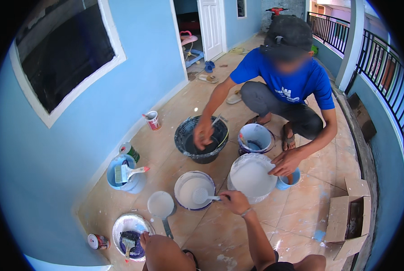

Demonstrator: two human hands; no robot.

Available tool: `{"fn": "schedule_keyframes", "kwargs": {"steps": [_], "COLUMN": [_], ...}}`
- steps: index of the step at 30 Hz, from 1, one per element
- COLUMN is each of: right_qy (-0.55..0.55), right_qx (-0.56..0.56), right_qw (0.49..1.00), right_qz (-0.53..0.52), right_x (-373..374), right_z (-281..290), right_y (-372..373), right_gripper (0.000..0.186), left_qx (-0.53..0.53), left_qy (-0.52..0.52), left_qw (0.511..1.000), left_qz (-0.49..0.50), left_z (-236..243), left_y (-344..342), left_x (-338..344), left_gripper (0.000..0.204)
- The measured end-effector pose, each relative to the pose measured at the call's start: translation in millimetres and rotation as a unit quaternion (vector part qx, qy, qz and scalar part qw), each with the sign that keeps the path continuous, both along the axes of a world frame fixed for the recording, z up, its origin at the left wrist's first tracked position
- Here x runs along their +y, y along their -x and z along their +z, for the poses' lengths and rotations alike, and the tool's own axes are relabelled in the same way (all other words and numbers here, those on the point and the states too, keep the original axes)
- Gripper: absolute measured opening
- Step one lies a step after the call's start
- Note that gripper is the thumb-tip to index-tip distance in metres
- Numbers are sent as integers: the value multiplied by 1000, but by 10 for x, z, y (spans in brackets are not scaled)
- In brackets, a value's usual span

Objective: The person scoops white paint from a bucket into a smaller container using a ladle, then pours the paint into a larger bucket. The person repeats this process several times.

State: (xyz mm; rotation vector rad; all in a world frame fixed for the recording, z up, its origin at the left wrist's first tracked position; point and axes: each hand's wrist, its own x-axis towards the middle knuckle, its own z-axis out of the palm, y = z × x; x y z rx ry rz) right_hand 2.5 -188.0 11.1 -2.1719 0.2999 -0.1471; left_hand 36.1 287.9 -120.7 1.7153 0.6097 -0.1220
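My right hand is closed on the handle of a white slotted spoon. The spoon's perforated head is over a tub of whitish paint. My left hand shows only in part beside my knee, next to the rim of a white bucket holding a paintbrush and dark residue; its grip is hidden. A saucepan with a pale coating stands left of the tub. Opposite me, a crouching person in a blue shirt reaches one hand into a black basin and touches a large white paint bucket with the other.
A blue bucket with a wide brush across it stands by the left wall, near paint cans. Another bucket and a light-blue container flank the white bucket. An open cardboard box lies at right.
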Motion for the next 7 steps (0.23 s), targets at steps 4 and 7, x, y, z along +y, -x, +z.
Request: {"fn": "schedule_keyframes", "kwargs": {"steps": [4,7], "right_qy": [161,111], "right_qx": [-42,-118], "right_qw": [984,982], "right_qz": [-58,-95], "right_x": [-23,-156], "right_z": [529,1231], "right_y": [-54,16], "right_gripper": [32,41], "left_qx": [24,57], "left_qy": [-119,-254], "left_qw": [993,963], "left_qz": [-17,-74], "left_z": [168,630], "left_y": [464,1196], "left_x": [-5,119], "left_gripper": [42,42]}}
